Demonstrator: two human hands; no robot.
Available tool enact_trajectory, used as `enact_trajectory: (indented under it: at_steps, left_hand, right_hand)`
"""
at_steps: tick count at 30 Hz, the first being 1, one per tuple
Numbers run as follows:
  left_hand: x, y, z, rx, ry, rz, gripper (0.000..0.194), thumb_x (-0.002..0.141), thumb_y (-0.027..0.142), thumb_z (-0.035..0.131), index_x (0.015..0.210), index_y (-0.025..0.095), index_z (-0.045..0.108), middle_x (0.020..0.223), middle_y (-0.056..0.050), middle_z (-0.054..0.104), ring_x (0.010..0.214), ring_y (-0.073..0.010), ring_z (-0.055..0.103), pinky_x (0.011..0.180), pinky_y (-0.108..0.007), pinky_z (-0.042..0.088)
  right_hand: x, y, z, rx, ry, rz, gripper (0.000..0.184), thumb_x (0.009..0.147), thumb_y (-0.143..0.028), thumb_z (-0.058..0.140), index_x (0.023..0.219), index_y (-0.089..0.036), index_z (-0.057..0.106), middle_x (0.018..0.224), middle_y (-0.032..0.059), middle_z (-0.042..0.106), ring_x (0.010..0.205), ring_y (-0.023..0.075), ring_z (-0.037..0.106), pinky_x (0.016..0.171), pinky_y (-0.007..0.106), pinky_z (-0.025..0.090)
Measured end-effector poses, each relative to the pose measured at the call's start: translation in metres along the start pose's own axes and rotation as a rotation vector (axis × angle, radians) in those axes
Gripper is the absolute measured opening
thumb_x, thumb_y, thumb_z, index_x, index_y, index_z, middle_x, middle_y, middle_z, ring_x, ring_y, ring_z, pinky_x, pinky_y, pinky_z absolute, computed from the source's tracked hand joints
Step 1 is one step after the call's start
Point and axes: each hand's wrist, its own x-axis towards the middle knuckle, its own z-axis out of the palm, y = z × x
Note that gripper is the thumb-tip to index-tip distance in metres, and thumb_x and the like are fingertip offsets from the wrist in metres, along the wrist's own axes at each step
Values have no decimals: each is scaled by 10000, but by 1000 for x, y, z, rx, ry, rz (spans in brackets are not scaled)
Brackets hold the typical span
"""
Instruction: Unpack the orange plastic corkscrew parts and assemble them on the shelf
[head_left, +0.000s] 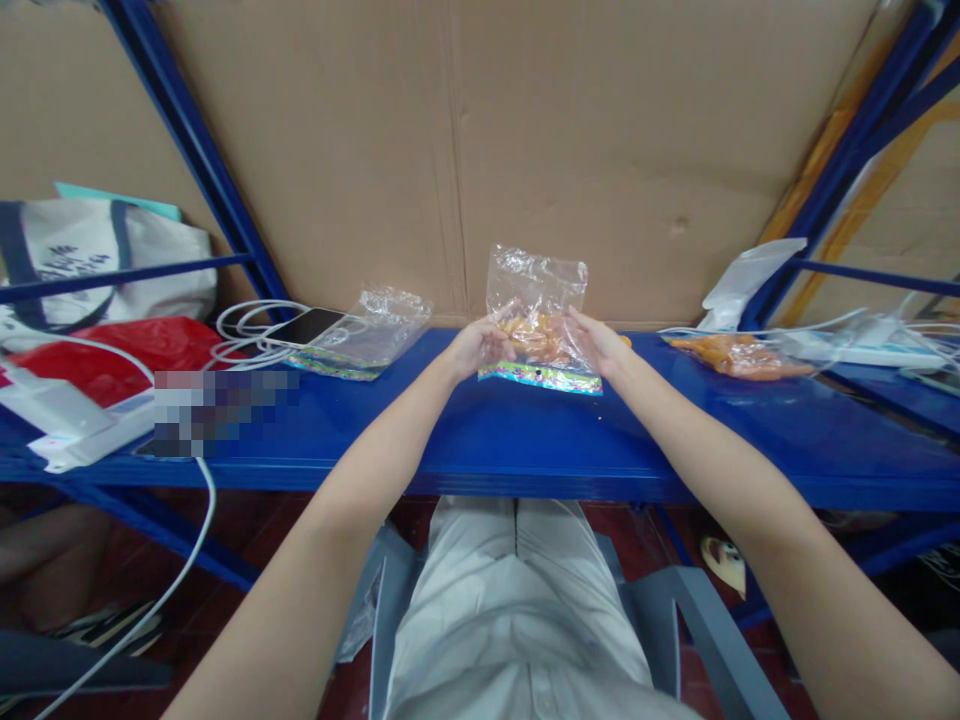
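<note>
Between my two hands is a clear plastic bag (pixel 536 268) with a colourful printed strip along its near edge. Crumpled orange contents (pixel 541 338) show through the film; their kind I cannot make out. My left hand (pixel 480 346) is closed on the bag's left side, fingers curled in over it. On the right side, my right hand (pixel 600 345) grips the bag, its other fingers partly hidden. The bag is held at the back of the blue shelf (pixel 510 440). A small orange bit (pixel 626 341) peeks out beside my right wrist.
To the left lie another clear bag (pixel 390 325), a phone (pixel 319 325), coiled white cable (pixel 247 320), a red bag (pixel 142 345) and a white power strip (pixel 97 425). On the right rests an orange packet (pixel 739 355) near another power strip (pixel 862 347). Cardboard (pixel 525 120) stands behind.
</note>
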Motion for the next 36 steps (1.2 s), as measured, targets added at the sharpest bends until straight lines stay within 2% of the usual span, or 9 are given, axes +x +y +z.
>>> enact_trajectory:
  at_steps: [4, 9, 14, 19, 23, 26, 29, 32, 36]
  left_hand:
    - [1, -1, 3, 67, -8, -47, 683, 844, 189, 495, 1524, 142, 456, 526, 3, 664, 443, -150, 623, 518, -230, 458]
    - [5, -1, 2, 77, 177, -25, 527, 991, 500, 467, 1349, 143, 617, 583, -19, 670, 417, -143, 593, 506, -248, 482]
    - [5, -2, 4, 105, 402, 22, 245, 1006, 333, 523, 1002, 150, 685, 580, 7, 636, 401, -95, 543, 453, -191, 425]
    - [5, -2, 7, 171, 450, 83, 255, 1005, 254, 509, 809, 151, 637, 462, 50, 520, 320, -65, 405, 395, -177, 306]
    - [9, -6, 5, 225, 495, 139, 273, 1003, 256, 505, 775, 171, 629, 395, 91, 373, 292, -68, 303, 374, -186, 230]
    - [13, -10, 0, 238, 510, 181, 263, 977, 286, 557, 752, 174, 636, 402, 98, 330, 322, -73, 304, 391, -186, 244]
    - [18, -13, -5, 292, 558, 249, 244, 952, 311, 594, 776, 161, 670, 481, 60, 468, 439, -92, 446, 473, -190, 342]
    - [20, -13, -9, 328, 585, 280, 253, 962, 375, 574, 924, 167, 712, 622, 13, 619, 618, -128, 580, 580, -199, 421]
    - [19, -11, -14, 333, 610, 285, 295, 995, 397, 513, 1042, 176, 702, 658, -6, 645, 698, -149, 615, 619, -204, 435]
  right_hand:
    - [-1, -2, 4, 38, 62, 29, 281, 1002, -110, 464, 764, -200, 582, 701, -2, 647, 686, 114, 611, 712, 226, 510]
    - [2, 2, 6, 82, 209, -86, 314, 944, -32, 507, 681, -204, 493, 605, -56, 558, 612, 82, 539, 635, 181, 477]
    - [9, 9, -1, 49, 195, -137, 266, 1022, -222, 465, 767, -217, 538, 663, -46, 576, 557, 86, 507, 538, 197, 438]
    - [26, 17, -12, -14, 226, -223, 299, 969, -490, 547, 805, -243, 582, 602, -45, 509, 501, 110, 475, 482, 235, 420]
    - [33, 23, -19, -76, 250, -250, 385, 896, -638, 585, 793, -268, 608, 504, -51, 416, 451, 141, 461, 472, 297, 454]
    - [30, 24, -19, -105, 232, -259, 359, 898, -620, 600, 806, -275, 636, 457, -68, 368, 402, 133, 408, 471, 306, 453]
    - [24, 21, -15, -118, 228, -256, 300, 916, -559, 607, 821, -276, 637, 456, -79, 391, 402, 122, 395, 485, 283, 448]
    - [21, 19, -12, -134, 233, -220, 263, 880, -487, 672, 760, -267, 592, 492, -72, 461, 440, 120, 426, 478, 255, 430]
    - [22, 20, -12, -183, 222, -191, 272, 824, -352, 734, 665, -247, 539, 586, -38, 577, 543, 133, 517, 505, 244, 440]
